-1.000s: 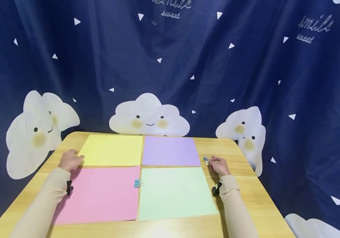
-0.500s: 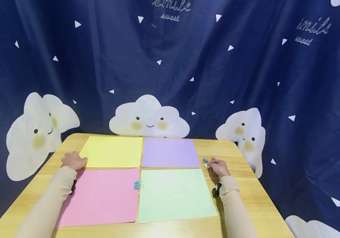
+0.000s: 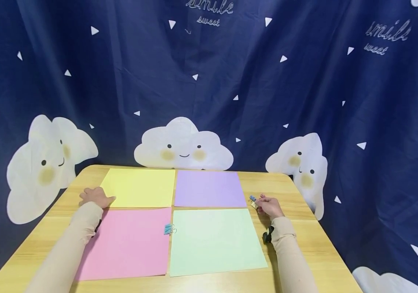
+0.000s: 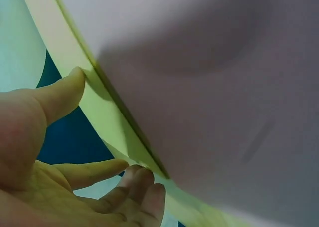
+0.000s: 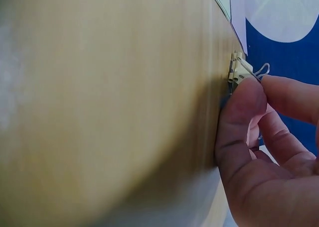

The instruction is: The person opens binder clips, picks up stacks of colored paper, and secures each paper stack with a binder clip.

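Observation:
My left hand [image 3: 96,197] is over the left end of the seam between the yellow sheet [image 3: 139,187] and the pink sheet [image 3: 132,244]. Its fingers are loosely bent with nothing between them in the left wrist view, where the shaded pink sheet [image 4: 214,112] spreads beside the hand [image 4: 75,187]. My right hand [image 3: 270,206] pinches a cream binder clip [image 5: 241,70] by its wire handle, between thumb and index finger, low over the wood. Just beyond it lies a blue binder clip [image 3: 252,198]. A bit of a pink clip [image 3: 262,195] shows behind the fingers.
A light blue binder clip [image 3: 167,229] sits at the pink sheet's right edge, its wires reaching toward the mint green sheet [image 3: 216,240]. Behind that lies a purple sheet [image 3: 209,189]. The wooden table [image 3: 311,244] meets a dark blue curtain [image 3: 201,93] at the back.
My left hand has slid to the right, from the table's left side onto the corner of the yellow sheet. My right hand stays nearly in place at the clips.

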The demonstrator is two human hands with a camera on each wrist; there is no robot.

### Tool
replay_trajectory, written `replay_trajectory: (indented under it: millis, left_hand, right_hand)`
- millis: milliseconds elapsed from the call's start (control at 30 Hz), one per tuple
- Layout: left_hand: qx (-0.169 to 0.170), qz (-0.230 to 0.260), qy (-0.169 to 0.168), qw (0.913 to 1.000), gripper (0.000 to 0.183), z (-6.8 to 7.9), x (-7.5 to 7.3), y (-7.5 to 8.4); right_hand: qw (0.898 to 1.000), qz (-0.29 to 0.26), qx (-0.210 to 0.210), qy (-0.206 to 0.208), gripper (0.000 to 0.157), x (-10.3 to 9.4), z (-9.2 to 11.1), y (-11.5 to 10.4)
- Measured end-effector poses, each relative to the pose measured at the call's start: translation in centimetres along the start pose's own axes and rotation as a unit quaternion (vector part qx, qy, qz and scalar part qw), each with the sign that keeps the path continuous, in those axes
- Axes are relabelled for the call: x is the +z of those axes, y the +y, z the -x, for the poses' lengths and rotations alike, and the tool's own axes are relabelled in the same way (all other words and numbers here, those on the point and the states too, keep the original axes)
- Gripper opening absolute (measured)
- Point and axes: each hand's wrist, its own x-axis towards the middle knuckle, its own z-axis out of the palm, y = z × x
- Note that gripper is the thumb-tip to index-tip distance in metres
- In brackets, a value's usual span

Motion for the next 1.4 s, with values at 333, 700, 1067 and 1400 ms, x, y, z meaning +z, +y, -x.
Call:
replay_trajectory:
  millis: [333,700,1067,1400]
  left_hand:
    - [-0.043,0.019,-0.008,0.9989,0.075,-1.2,-0.2,-0.2]
    - [-0.058,0.011,-0.024,0.998,0.089,-2.5,-0.2,-0.6]
    - [-0.081,0.042,-0.048,0.9947,0.102,-3.0,-0.5,-1.3]
    - [-0.067,0.034,-0.062,0.9952,0.107,-2.4,-1.4,-0.8]
  right_hand:
    - [1.0,0.0,0.001,-0.002,0.028,-0.1,-0.2,0.1]
    - [1.0,0.003,-0.001,0.0,0.028,-0.1,-0.3,0.1]
    - [1.0,0.003,-0.003,0.0,0.028,0.1,-0.7,0.6]
    - [1.0,0.005,-0.007,0.002,0.03,0.1,-0.5,0.5]
